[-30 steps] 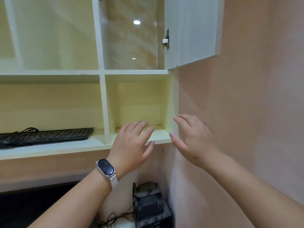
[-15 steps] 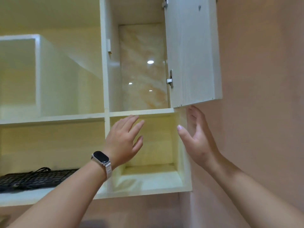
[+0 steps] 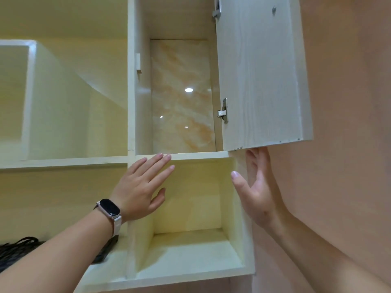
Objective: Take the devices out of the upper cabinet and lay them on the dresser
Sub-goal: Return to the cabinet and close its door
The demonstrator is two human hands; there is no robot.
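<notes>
"Two hands up there. Are they holding anything?"

"Nothing. My left hand (image 3: 143, 187) is flat and spread, fingers straight, in front of the small cubby (image 3: 190, 208), fingertips level with the board (image 3: 201, 154) above it. My right hand (image 3: 259, 187) is open too, palm turned inward, fingers reaching up to the bottom edge of the door (image 3: 260, 77). Whether they touch it I can't tell."

"Where are the devices?"

"The door stands swung out above my right hand, and the upper cabinet (image 3: 182, 98) sits just above my left fingertips. From down here I see only its marbled back wall. The board hides its floor, so anything lying there is out of sight. The one device in view is a black keyboard (image 3: 12, 259), on the shelf (image 3: 110, 271) low to the left, partly under my left forearm."

"Which step is this, then?"

"The very start, I'd say: cabinet open, nothing taken out. The dresser isn't in view."

"And next?"

"Probably a reach up and over that board into the cabinet, by feel or with my head raised, then a firm curled grip before anything comes down."
</notes>
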